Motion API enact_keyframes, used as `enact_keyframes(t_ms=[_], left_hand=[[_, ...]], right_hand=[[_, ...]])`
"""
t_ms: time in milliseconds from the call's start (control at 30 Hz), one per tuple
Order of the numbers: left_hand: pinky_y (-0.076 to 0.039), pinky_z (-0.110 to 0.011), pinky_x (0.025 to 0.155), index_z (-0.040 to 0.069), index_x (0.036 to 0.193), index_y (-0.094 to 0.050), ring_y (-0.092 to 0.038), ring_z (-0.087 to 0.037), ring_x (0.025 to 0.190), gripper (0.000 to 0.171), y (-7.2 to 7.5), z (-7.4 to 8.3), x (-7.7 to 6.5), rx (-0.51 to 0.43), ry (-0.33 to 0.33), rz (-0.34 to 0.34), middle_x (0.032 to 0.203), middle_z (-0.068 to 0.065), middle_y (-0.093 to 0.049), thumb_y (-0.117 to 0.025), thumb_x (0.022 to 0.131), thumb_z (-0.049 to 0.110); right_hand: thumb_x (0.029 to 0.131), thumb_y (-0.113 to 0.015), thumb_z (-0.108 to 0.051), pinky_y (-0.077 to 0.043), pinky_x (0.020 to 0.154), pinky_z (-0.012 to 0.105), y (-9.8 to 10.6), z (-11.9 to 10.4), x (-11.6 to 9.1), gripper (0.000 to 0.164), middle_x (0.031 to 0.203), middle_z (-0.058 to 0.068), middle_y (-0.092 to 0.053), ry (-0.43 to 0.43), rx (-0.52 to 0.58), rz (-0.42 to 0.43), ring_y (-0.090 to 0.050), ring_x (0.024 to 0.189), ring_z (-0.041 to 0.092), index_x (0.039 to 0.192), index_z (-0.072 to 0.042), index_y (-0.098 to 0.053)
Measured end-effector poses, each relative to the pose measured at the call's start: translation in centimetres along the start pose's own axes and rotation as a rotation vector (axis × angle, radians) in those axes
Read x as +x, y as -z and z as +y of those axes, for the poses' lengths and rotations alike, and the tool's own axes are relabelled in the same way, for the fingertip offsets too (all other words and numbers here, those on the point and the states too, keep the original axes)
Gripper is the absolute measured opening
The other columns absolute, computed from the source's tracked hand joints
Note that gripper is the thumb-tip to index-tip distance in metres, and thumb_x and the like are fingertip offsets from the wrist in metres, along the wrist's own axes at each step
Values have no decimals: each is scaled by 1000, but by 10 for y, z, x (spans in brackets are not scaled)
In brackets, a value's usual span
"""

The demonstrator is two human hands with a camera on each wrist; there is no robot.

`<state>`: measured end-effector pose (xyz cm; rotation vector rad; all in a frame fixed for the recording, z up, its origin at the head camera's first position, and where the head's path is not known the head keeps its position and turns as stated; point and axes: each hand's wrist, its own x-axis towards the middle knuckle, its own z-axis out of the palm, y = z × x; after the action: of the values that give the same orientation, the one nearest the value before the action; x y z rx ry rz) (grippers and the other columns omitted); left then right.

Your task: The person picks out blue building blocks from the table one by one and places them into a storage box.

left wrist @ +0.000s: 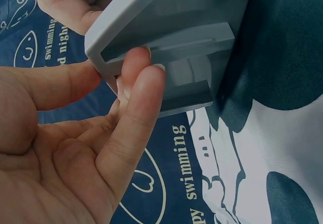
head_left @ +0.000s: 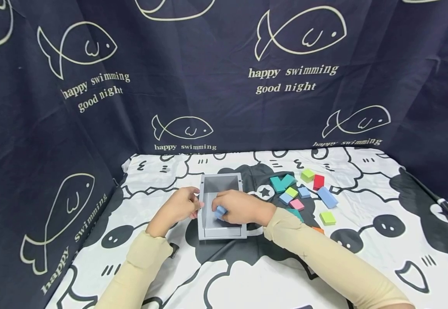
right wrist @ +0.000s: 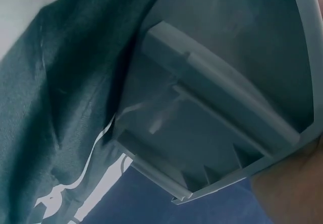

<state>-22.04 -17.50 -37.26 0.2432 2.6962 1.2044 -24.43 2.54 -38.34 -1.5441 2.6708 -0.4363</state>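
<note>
Reading across the head view, the dark navy backdrop cloth (head_left: 224, 86) carries white fish outlines and the repeated print "happy swimming good night"; the table cover (head_left: 363, 240) is a white fabric with black cartoon shapes, and no brand mark is legible on it. A grey tray (head_left: 243, 182), rectangular, matte plastic with raised walls, lies on the cover just left of centre. The left hand (head_left: 177, 208) rests against its left wall, fingers bent at the rim. The right hand (head_left: 241, 207) lies over the tray's interior with fingers curled round a small light blue block (head_left: 220, 212), held just inside the tray. To the right of the tray, a loose scatter of flat coloured blocks (head_left: 305, 193) sits on the cover: teal, green, red, pink, blue and orange, mostly square or oblong with crisp edges. Both forearms wear beige sleeves (head_left: 324, 253). In the left wrist view, the left hand (left wrist: 75, 133) pinches the tray's (left wrist: 166, 27) grey wall between thumb and fingertips (left wrist: 146, 82); the plastic is smooth, with moulded ledges, and the words "swimming" and "night" show on the cloth behind. In the right wrist view, the tray's ribbed grey wall (right wrist: 217, 98) fills the frame at close range; only a sliver of hand shows, and the block is not visible.
</note>
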Motion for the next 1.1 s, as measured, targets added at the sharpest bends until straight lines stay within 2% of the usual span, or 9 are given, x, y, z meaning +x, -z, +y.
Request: enact_keyframes(t_ms=[367, 1100], left_hand=[[-56, -30, 52, -14, 128, -46, -61, -16, 52, 47, 2, 4, -3, 11, 3, 3, 70, -10, -64, -63, 88, 4], [-55, -28, 51, -14, 128, -46, -61, -15, 52, 47, 1, 3, -2, 7, 10, 3, 71, -10, -64, -63, 88, 4]], right_hand=[[75, -72, -4, -55, 77, 31, 1, -1, 1, 28, 100, 0, -65, 6, -45, -15, -56, 82, 9, 102, -10, -70], [76, -74, -10, -55, 77, 31, -2, -1, -1, 28, 102, 0, -64, 18, -34, 0, -56, 84, 9, 104, -10, -69]])
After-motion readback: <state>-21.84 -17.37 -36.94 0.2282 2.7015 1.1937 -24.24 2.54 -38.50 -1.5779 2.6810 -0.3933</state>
